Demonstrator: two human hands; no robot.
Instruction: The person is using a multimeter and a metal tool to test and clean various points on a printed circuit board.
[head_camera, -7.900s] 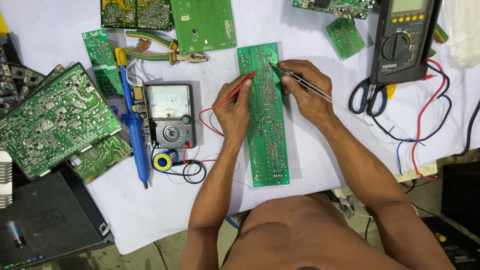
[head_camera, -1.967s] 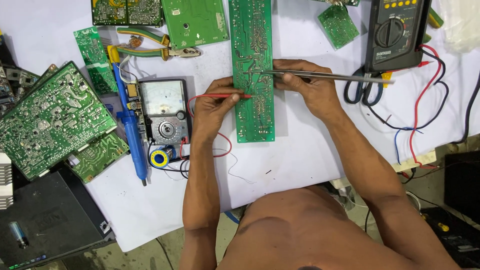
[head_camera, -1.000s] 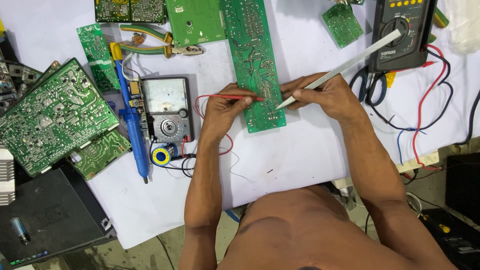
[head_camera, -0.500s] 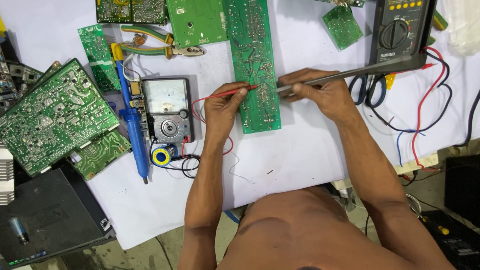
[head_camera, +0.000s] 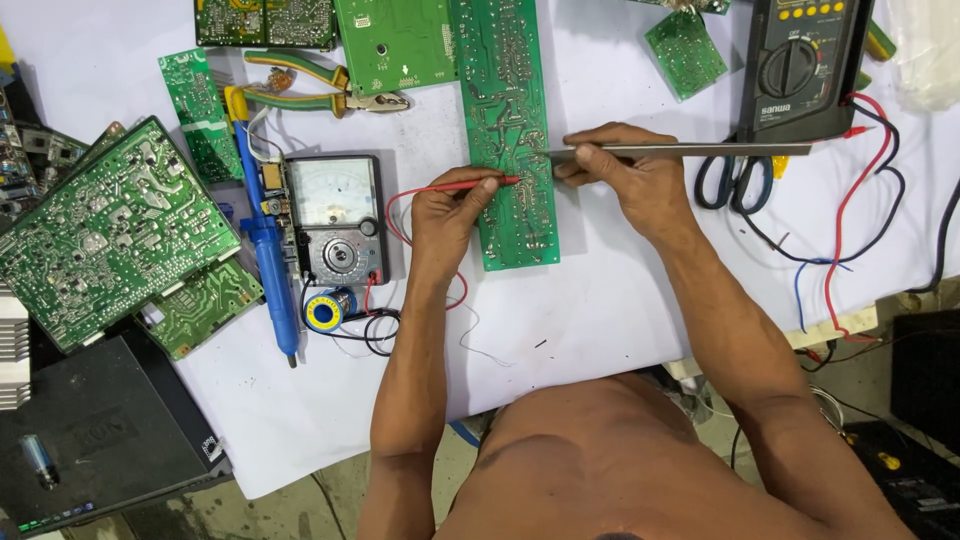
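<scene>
While the long green circuit board lies solder-side up on the white-covered bench, the left hand pinches a red test probe with its tip on the board's left edge. The right hand is closed on a long grey metal rod whose end meets the board's right side. Just left sits an analogue multimeter with a pale dial face, beside a blue desoldering pump. A dark digital multimeter with yellow buttons lies upper right, above black-handled scissors.
</scene>
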